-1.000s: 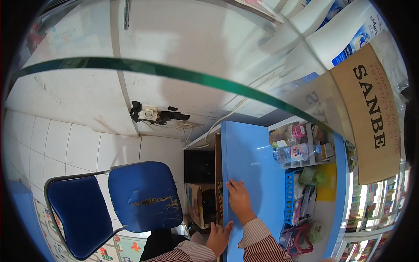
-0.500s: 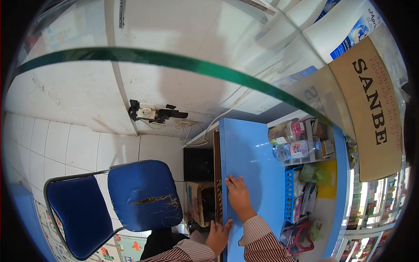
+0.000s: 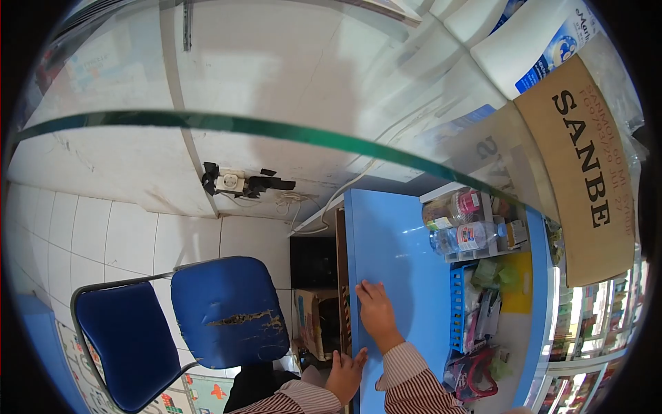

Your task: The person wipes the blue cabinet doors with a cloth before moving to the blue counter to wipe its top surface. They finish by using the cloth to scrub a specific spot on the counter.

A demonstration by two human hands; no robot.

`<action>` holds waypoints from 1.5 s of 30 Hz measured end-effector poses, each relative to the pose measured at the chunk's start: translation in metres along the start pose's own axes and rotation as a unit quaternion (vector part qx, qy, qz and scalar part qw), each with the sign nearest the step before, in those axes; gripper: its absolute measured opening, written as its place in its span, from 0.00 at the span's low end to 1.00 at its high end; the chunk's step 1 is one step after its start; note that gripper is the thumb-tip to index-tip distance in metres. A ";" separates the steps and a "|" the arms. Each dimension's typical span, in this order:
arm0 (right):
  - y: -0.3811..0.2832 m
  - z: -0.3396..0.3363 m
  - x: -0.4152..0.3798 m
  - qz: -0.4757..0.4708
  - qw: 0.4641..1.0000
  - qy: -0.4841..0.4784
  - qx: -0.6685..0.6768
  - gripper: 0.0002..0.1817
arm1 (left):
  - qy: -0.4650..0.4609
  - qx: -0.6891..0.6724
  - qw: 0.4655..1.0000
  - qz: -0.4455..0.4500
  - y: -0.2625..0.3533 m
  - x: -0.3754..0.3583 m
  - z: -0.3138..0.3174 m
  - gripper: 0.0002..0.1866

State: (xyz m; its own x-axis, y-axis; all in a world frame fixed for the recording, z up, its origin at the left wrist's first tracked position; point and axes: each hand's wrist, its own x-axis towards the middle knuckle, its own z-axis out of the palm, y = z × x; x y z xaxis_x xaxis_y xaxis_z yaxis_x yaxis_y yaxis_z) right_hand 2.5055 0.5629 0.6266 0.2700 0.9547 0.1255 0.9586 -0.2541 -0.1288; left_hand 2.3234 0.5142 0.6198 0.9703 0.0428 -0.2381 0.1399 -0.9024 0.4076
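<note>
My right hand lies on the blue desktop, fingers spread and pointing to its left edge, holding nothing. Lower down, my left hand rests at the desk's near left edge with its fingers apart and nothing in it. Both wrists come out of striped sleeves. Right of my right hand stands a blue plastic basket with small packets. A clear water bottle lies above the basket, beside a larger jar.
A blue chair with a torn seat stands on the tiled floor at the left. A glass edge crosses the upper view. A cardboard box is at the right. A wall socket has black tape around it.
The view has shifted slightly, and the glass edge appears lower at the left and centre. Both hands stay in nearly the same place on the desk.
</note>
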 end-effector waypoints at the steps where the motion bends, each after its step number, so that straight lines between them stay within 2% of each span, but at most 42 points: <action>1: -0.001 -0.001 -0.013 0.000 1.000 0.000 -0.002 0.16 | 0.003 0.001 1.000 -0.003 0.001 0.000 0.002 0.25; 4: -0.005 -0.005 -0.037 -0.009 1.000 -0.013 0.011 0.15 | 0.012 0.004 1.000 -0.012 0.001 0.000 0.002 0.25; 12: 0.001 0.002 0.004 -0.007 1.000 -0.023 0.008 0.18 | -0.003 0.001 1.000 -0.012 0.004 -0.001 -0.001 0.26; 18: -0.005 -0.021 -0.088 0.032 0.998 -0.055 0.013 0.18 | 0.023 0.039 0.999 -0.013 0.002 -0.001 0.001 0.26; 24: 0.015 -0.020 -0.059 0.049 0.998 -0.043 -0.004 0.17 | 0.020 0.039 0.999 -0.014 0.006 0.000 0.003 0.26; 30: -0.009 -0.027 -0.103 0.064 0.997 -0.043 0.023 0.16 | 0.026 0.029 0.999 -0.015 0.001 -0.002 -0.002 0.26; 33: -0.007 -0.027 -0.089 0.064 0.998 -0.020 0.019 0.16 | 0.027 0.011 0.999 -0.016 0.003 -0.003 -0.001 0.26; 45: 0.000 -0.024 -0.073 0.061 0.998 -0.033 0.000 0.17 | -0.004 0.011 1.000 -0.002 0.000 -0.002 -0.006 0.27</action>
State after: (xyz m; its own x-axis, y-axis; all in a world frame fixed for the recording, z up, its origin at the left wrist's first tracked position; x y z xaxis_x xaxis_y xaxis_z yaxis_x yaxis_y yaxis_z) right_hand 2.4885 0.4894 0.6412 0.3774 0.9250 0.0437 0.9193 -0.3685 -0.1386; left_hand 2.3228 0.5164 0.6257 0.9683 0.0432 -0.2460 0.1388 -0.9118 0.3864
